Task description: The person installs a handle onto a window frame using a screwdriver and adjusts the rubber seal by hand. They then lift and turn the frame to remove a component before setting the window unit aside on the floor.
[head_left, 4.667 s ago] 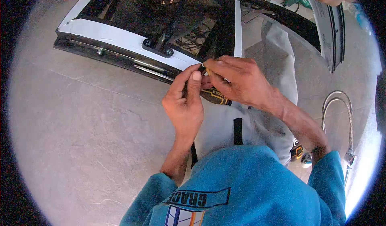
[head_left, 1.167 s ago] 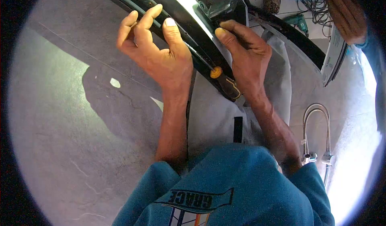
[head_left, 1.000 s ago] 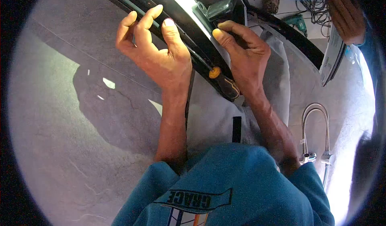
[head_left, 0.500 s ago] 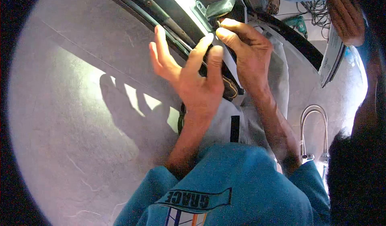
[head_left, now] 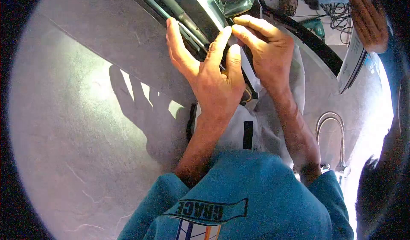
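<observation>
Long dark rails (head_left: 181, 17) run side by side at the top of the view, with a bright, light-reflecting strip along them. A dark glossy curved handle-like part (head_left: 242, 5) stands out from the rails on a small bracket. Just below that part my right hand (head_left: 273, 52) pinches with thumb and forefinger; what sits between the fingertips is hidden. My left hand (head_left: 213, 75) is open, its fingers apart, with one fingertip right beside the right hand's pinch. Its outer fingers lie close over the rails.
At the right, another person's hand (head_left: 369, 22) is near a stack of sheets (head_left: 353, 67). A green power tool (head_left: 315, 28) and coiled black cable (head_left: 339, 17) lie on the floor. A curved metal hose (head_left: 331, 116) stands at lower right; a dark curved strip (head_left: 316, 43) crosses the floor.
My left hand has moved slightly up and right, its fingertip closer to the right hand's pinch. The right hand stays pinched below the curved part, shifted slightly.
</observation>
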### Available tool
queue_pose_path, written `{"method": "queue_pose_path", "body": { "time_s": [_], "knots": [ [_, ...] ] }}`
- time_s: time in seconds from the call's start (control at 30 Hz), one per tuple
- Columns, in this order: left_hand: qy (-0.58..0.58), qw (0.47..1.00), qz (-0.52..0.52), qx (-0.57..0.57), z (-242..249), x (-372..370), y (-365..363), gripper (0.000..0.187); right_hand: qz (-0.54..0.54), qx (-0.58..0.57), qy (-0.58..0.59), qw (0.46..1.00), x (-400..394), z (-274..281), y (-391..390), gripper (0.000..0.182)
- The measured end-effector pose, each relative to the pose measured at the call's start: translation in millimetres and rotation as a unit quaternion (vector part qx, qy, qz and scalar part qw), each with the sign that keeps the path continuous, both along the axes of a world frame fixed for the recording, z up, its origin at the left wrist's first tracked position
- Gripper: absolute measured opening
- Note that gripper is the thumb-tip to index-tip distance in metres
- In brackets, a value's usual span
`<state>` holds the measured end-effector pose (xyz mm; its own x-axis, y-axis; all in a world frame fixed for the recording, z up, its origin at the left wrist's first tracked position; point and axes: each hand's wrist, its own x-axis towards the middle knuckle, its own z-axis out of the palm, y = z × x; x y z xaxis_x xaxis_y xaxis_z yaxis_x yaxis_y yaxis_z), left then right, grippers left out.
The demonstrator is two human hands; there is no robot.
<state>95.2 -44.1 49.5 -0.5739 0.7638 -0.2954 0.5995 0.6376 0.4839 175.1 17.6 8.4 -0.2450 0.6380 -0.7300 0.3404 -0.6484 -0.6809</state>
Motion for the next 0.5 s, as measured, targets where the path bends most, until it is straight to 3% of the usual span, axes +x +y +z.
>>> {"method": "queue_pose_path", "body": {
  "time_s": [0.33, 0.5],
  "knots": [
    [0.016, 0.999, -0.030, -0.015, -1.1, -4.3, 1.5, 0.028, -0.035, -0.027, 0.020, 0.999, 1.6, -6.0, 1.5, 0.016],
    [0.007, 1.000, -0.017, -0.024, 5.3, -1.0, 4.1, 0.027, -0.162, -0.131, 0.148, 0.967, 2.9, -8.6, -4.4, 0.017]
  ]
}}
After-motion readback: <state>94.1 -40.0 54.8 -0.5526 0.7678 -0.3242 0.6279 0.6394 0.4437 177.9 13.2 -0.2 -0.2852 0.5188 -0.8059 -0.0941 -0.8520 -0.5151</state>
